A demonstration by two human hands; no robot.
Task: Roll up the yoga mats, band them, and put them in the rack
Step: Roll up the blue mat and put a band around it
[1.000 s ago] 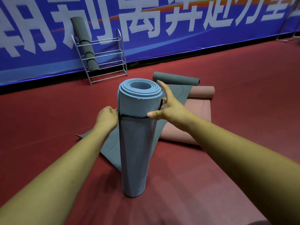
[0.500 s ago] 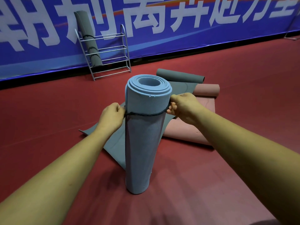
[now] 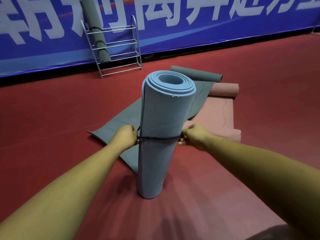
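Upper left of the frame: a silver wire rack (image 3: 121,51) leans against the blue banner wall (image 3: 225,32). One rolled dark-grey yoga mat (image 3: 101,40), already banded, stands in its left end.

Left of centre: the left hand (image 3: 125,138) is curled, its fingers pinching the thin dark elastic band (image 3: 159,138) where the band meets the left flank of the roll.

Centre: the light-blue foam yoga mat (image 3: 163,122), fully rolled, stands upright on end on the red floor (image 3: 52,118). The band circles it near mid-height and looks taut across the front face.

Right of centre: the right hand (image 3: 194,136) is curled too, pinching the same band at the right flank of the roll.

Behind and to the right: a dark-grey yoga mat (image 3: 119,123) and a pink yoga mat (image 3: 220,115) lie mostly flat on the floor, each rolled only at its far end.

Step in hand: banding the blue mat. Rolling of this mat appears complete.

Next move, as judged: seat the band level and let go on both sides without tipping the roll. Whether a second band is required cannot be told. After that, carry the roll to the rack and stand it beside the mat already there. Two mats remain to be rolled.
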